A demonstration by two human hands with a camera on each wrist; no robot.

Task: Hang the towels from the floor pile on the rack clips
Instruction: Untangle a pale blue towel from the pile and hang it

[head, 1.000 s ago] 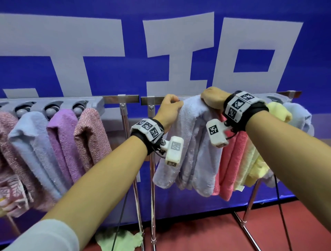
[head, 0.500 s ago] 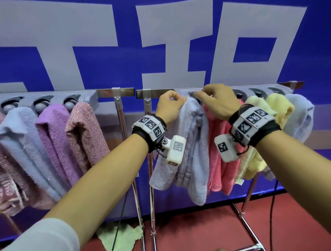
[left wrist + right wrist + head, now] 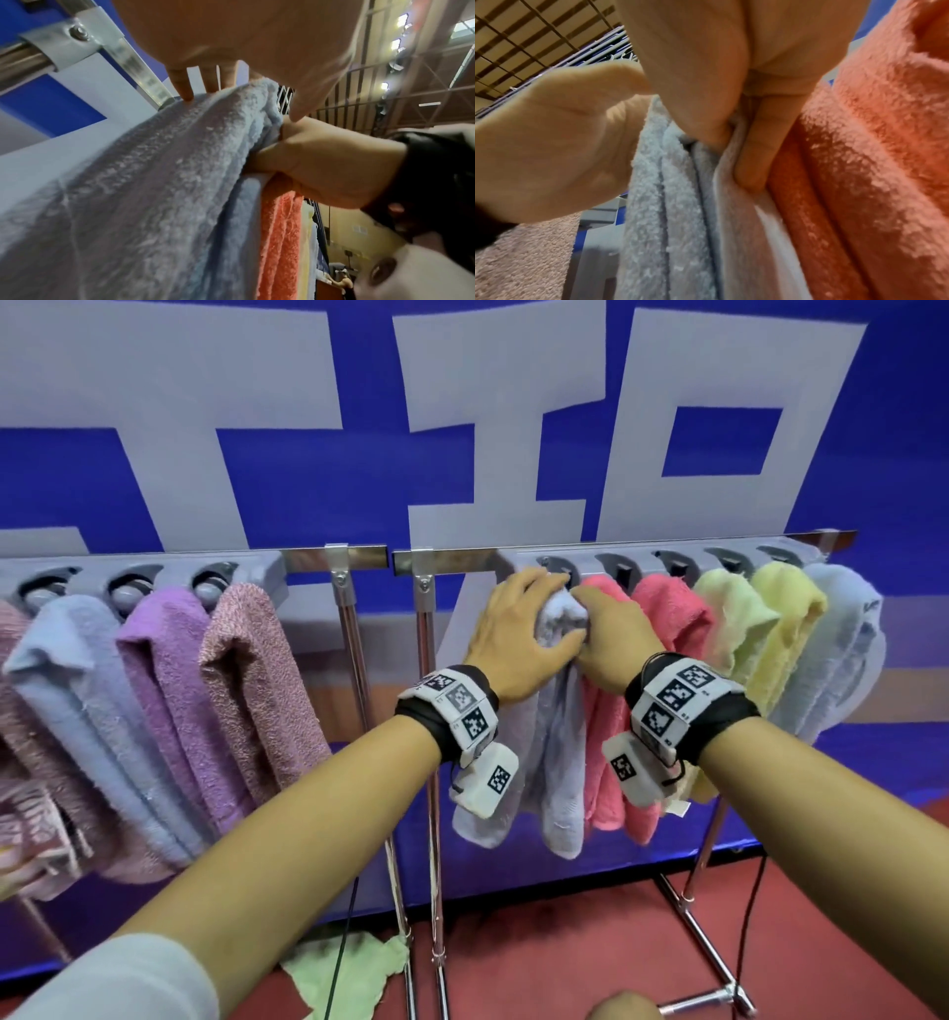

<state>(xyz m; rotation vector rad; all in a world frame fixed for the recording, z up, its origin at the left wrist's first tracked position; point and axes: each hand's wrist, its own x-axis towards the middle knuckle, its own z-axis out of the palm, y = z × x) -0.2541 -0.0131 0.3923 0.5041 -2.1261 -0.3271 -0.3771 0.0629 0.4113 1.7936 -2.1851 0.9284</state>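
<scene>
Both hands meet at the top of a pale blue towel [image 3: 557, 742] on the right-hand rack [image 3: 462, 554], just under the leftmost clip [image 3: 557, 566] of that rail. The left hand [image 3: 518, 634] wraps the bunched top of the towel from the 9 o'clock side, fingers on the cloth behind and thumb in front. The right hand [image 3: 616, 639] grasps the same bunch from 3 o'clock; the right wrist view shows a finger [image 3: 759, 146] pressed into the fold between the blue towel and the coral one beside it. Whether the towel is already caught in the clip cannot be told, as the hands cover it.

At 3 o'clock of the hands hang two coral towels [image 3: 662, 629], then a pale yellow towel [image 3: 729, 618], a brighter yellow towel [image 3: 785, 618] and another pale blue one [image 3: 842, 639]. The left-hand rack [image 3: 257, 564] at 9 o'clock carries blue, purple and mottled pink towels. On the red floor [image 3: 590, 942], at 6 o'clock, lies a light green towel [image 3: 344, 973].

Behind stands a blue banner [image 3: 308, 469] with large pale characters, cut off and not readable. Both wristbands [image 3: 678, 706] bear black-and-white square code markers, no legible words.
</scene>
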